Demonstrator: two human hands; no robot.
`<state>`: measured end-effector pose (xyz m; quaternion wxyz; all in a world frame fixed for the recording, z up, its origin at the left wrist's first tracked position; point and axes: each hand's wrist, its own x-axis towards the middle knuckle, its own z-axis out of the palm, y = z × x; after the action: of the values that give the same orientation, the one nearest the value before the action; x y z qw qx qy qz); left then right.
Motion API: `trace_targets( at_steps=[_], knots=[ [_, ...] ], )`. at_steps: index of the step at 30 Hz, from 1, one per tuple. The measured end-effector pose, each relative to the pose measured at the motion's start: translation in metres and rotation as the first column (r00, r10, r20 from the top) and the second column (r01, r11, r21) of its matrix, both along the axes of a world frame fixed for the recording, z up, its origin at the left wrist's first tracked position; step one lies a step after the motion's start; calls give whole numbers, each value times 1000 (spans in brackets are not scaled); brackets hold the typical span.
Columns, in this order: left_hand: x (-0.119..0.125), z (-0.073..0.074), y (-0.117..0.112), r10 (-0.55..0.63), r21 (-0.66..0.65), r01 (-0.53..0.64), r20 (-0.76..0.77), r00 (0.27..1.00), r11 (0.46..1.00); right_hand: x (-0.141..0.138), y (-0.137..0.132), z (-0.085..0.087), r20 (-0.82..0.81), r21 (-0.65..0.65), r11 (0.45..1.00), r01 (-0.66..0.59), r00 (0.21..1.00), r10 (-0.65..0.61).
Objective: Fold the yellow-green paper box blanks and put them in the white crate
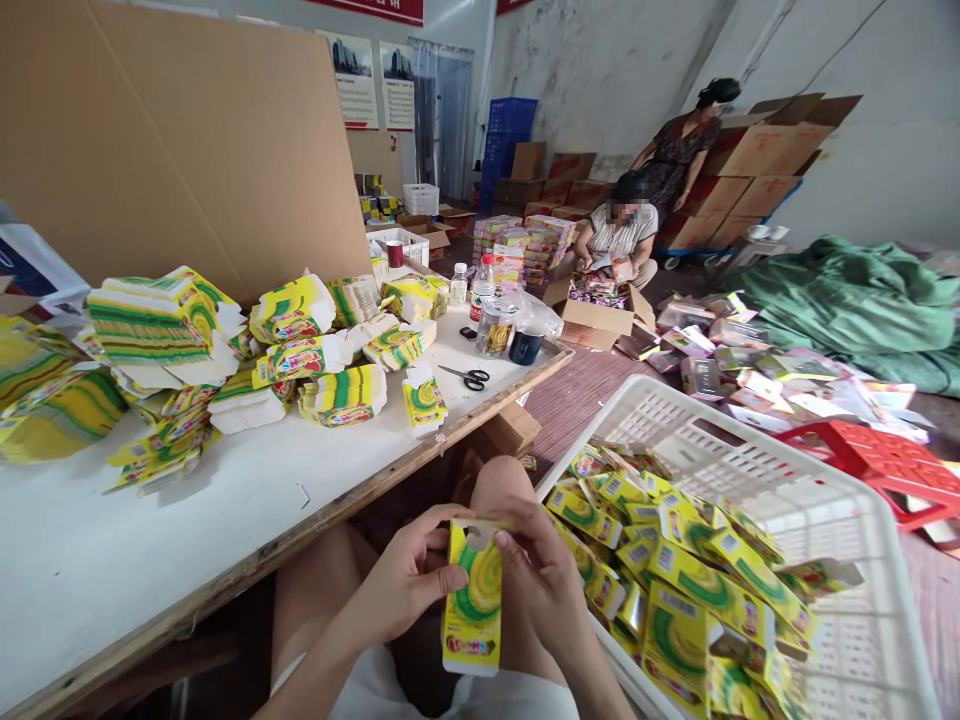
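Observation:
Over my lap I hold a small yellow and green printed carton (474, 598) upright with both hands. My left hand (409, 580) grips its left edge, thumb across the front. My right hand (544, 580) pinches the top right edge near the hang tab. To my right a white plastic crate (817, 500) holds several folded cartons (675, 590) of the same print. Stacks of flat carton blanks (292, 350) cover the white table (112, 560) on my left.
Black scissors (469, 377), bottles (484, 285) and a jar stand at the table's far end. A big cardboard sheet (187, 130) leans behind the stacks. A red stool (885, 465), scattered pink packs and a green tarp lie right. Two people work among boxes at the back.

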<state>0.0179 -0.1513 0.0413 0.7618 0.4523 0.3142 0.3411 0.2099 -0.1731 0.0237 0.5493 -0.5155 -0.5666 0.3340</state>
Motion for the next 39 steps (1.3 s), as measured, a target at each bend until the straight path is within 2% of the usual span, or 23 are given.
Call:
trace_targets(
  at_steps=[2, 4, 8, 12, 16, 20, 25, 28, 31, 33, 37, 39],
  knots=[
    [1, -2, 0, 63, 61, -60, -51, 997, 996, 4, 0, 2, 55, 4, 996, -87, 995, 87],
    [2, -4, 0, 120, 110, -110, -93, 988, 988, 5, 0, 6, 92, -64, 988, -142, 985, 148],
    [3, -4, -2, 100, 138, -86, -104, 990, 987, 0, -1, 10, 148, -265, 957, -122, 975, 165],
    [1, -5, -2, 72, 157, -58, -84, 994, 986, -7, 0, 7, 228, -245, 969, -44, 968, 102],
    [2, -5, -1, 76, 79, -70, -85, 993, 994, -12, 3, 7, 225, -204, 976, -72, 967, 118],
    [4, -2, 0, 118, 40, -115, -93, 989, 993, -13, 5, 9, 252, -171, 985, 9, 967, 35],
    [3, -3, 2, 146, 8, -145, -80, 986, 989, 0, 5, 2, 88, -184, 976, -120, 986, 138],
    [8, -8, 6, 138, 25, -136, -88, 987, 990, 6, 5, -3, -126, -220, 967, -130, 987, 104],
    [19, -9, 9, 138, 102, -130, -83, 987, 986, 5, 6, 0, -346, -235, 965, -120, 938, 32],
    [27, -5, 11, 137, 187, -117, -93, 986, 975, 4, 4, 5, -409, -211, 975, -67, 912, -26],
    [40, 9, 17, 165, 375, -85, -187, 968, 923, 4, -1, 8, -386, -153, 987, 56, 916, -112],
    [41, 11, 30, 189, 484, -57, -228, 955, 873, 8, -2, 4, -391, -114, 977, 180, 896, -211]
  ],
)
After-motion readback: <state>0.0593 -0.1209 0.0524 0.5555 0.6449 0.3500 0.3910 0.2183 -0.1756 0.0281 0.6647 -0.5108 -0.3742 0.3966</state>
